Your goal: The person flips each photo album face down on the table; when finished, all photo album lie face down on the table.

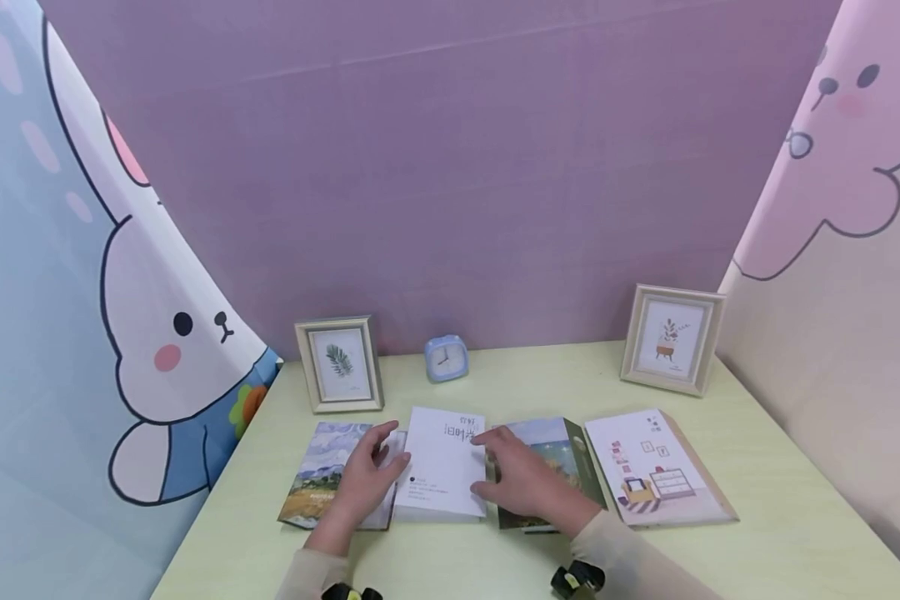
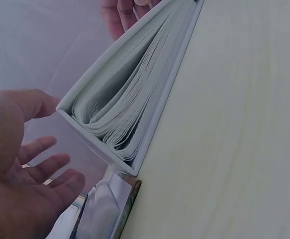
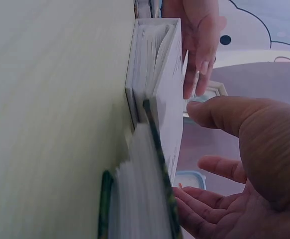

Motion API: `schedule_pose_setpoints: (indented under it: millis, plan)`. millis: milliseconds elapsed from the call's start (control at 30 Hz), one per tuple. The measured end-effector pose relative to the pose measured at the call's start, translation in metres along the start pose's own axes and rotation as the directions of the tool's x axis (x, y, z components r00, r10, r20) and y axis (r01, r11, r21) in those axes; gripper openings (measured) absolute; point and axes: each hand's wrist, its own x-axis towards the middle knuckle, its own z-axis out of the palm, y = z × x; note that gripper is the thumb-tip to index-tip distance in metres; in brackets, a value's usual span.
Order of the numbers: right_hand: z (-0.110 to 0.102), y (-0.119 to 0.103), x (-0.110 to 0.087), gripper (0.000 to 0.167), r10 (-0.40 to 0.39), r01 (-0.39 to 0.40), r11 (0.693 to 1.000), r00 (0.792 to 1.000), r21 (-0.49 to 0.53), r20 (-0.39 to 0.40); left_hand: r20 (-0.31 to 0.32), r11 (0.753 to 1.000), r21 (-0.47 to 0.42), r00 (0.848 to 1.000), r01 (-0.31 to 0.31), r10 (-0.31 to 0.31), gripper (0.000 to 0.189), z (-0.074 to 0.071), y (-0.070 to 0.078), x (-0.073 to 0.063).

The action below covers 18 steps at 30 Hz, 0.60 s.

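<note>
A thick white book (image 1: 444, 467) with printed characters lies on the table between both hands. My left hand (image 1: 367, 479) is over the landscape-cover book (image 1: 321, 467) at its left, fingers loosely bent, thumb tip right at the white book's left edge. In the left wrist view, that thumb is by the corner of the white book's spine (image 2: 97, 144). My right hand (image 1: 521, 477) is above the green-edged painting book (image 1: 558, 454), its index fingertip and thumb overlapping the white book's right edge. Its fingers are spread and relaxed in the right wrist view. Neither hand grips a book.
A white illustrated book (image 1: 648, 479) lies at the right end of the row. Behind stand a leaf-picture frame (image 1: 377, 367), a blue alarm clock (image 1: 446, 360) and another frame (image 1: 630, 342) at right. A purple backdrop (image 1: 450, 183) rises behind the pale table (image 1: 540, 371).
</note>
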Motion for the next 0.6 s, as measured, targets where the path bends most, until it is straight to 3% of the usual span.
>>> schedule_pose_setpoints:
  millis: [433,600]
  plan:
    - [0.009,-0.008,0.002,0.062,-0.032,0.033,0.999,0.999,-0.039,0.004,0.029,0.994,-0.015,0.994,0.107,-0.107,0.063,0.001,0.001,-0.001]
    - [0.013,-0.007,0.001,0.060,-0.034,0.035,0.998,0.999,-0.045,0.022,0.042,0.992,0.036,0.991,0.123,-0.124,0.063,-0.001,0.001,-0.001]
